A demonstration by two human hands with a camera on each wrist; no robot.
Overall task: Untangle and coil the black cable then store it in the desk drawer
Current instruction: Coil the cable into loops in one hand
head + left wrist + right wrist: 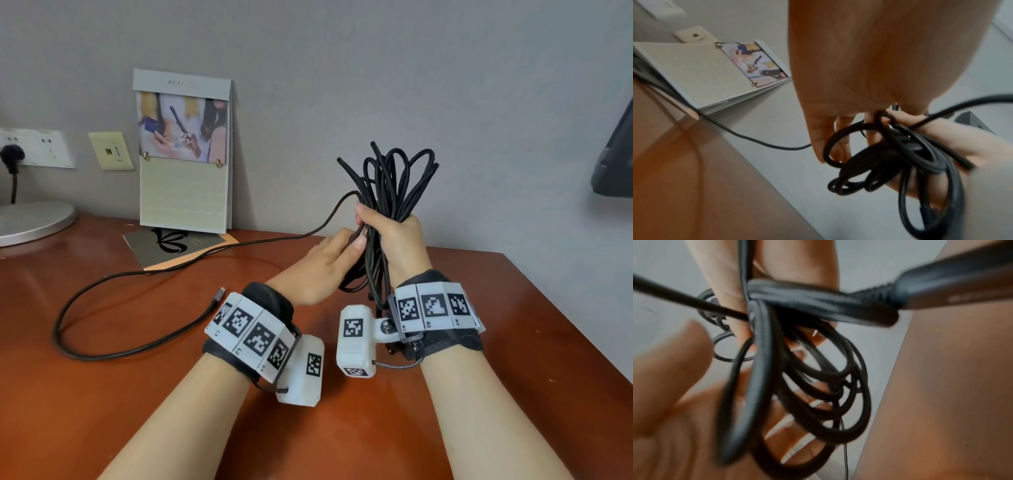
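Forearms over brown table [513,342]. Left hand [318,270] just beside right hand [397,240], fingers [346,241] pinching one strand of black cable [394,178]. Right fingers wrapped round looped bundle, held upright above table. Loose tail trailing left across table, plug end [219,295] lying flat. Farther back, calendar [185,154] against wall.

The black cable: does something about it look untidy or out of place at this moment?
Yes. The right hand grips a bundle of the black cable with uneven loops, while a long tail sprawls in a curve over the desk to a loose connector. The left hand pinches that strand.
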